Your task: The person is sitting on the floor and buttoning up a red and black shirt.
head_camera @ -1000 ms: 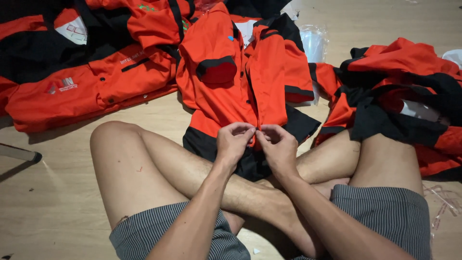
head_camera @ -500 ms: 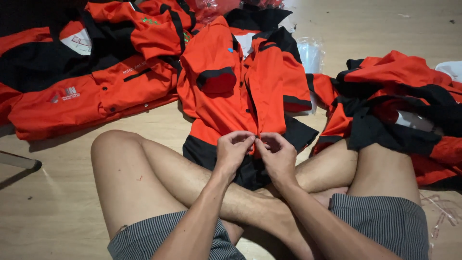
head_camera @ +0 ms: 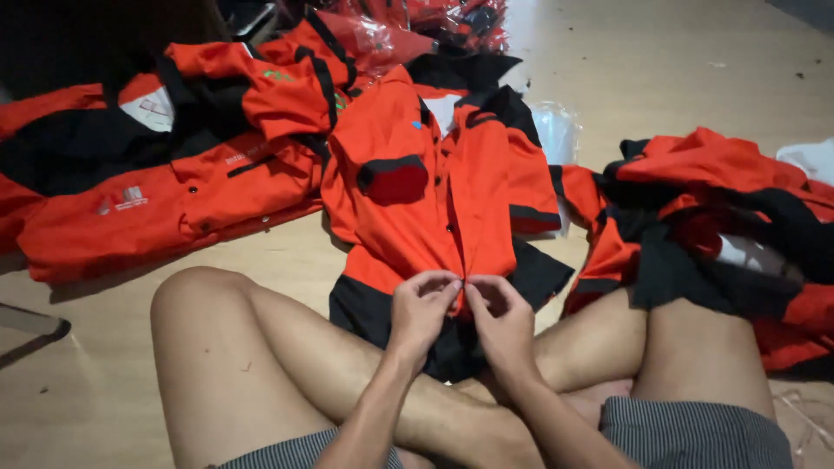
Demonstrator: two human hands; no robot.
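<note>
The orange and black shirt (head_camera: 426,200) lay flat on the wooden floor (head_camera: 660,78), directly ahead of the person's crossed legs (head_camera: 261,365). Its long axis ran near to far, collar at the far end and black hem at the near end, draped over the shins. The left hand (head_camera: 420,308) and the right hand (head_camera: 499,317) met at the front placket, fingertips together, each pinching the fabric edge low on the button line. A heap of orange jackets (head_camera: 165,174) lay at the left, just beside the shirt's left sleeve. A second crumpled pile (head_camera: 721,226) lay at the right, against the right knee. A clear plastic bag (head_camera: 556,130) showed beside the shirt's right shoulder. Bare floor remained at far right and near left.
</note>
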